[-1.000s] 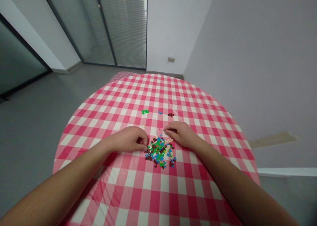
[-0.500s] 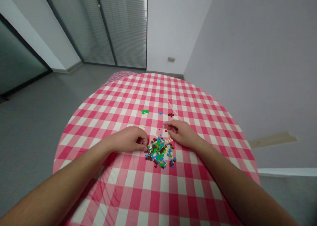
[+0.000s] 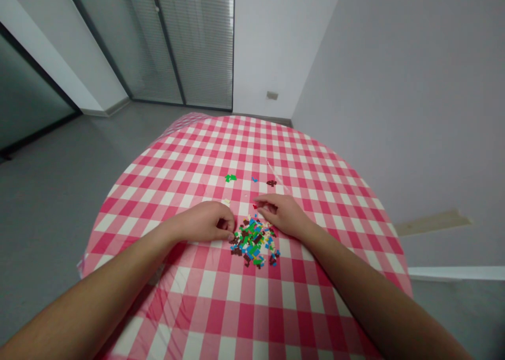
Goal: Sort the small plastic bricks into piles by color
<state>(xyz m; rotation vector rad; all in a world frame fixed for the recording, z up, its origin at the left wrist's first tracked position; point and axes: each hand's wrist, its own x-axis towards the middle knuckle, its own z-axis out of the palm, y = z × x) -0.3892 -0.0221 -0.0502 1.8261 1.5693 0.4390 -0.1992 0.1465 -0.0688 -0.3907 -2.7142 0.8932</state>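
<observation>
A heap of small building bricks (image 3: 254, 242) in green, blue, brown, white and other colours lies on the checked tablecloth. At its left edge rests my left hand (image 3: 211, 221), fingers curled and thumb tip close to the index finger beside some brown bricks. What it pinches, if anything, is hidden. Just beyond the heap on the right, my right hand (image 3: 281, 212) has its thumb and fingers apart. A small red brick (image 3: 254, 207) lies by its fingertips. Farther back are green bricks (image 3: 231, 178), blue bricks (image 3: 254, 179) and brown bricks (image 3: 271, 183) in separate small groups.
Pale bricks (image 3: 226, 202) lie past my left hand. The round table wears a red and white checked tablecloth (image 3: 221, 307). A grey wall (image 3: 414, 112) stands close on the right, and glass partitions (image 3: 197, 44) rise behind the table.
My right hand has slid a little to the left, over the spot where a red brick lay, to beside the other red one. The left hand stays at the heap's edge.
</observation>
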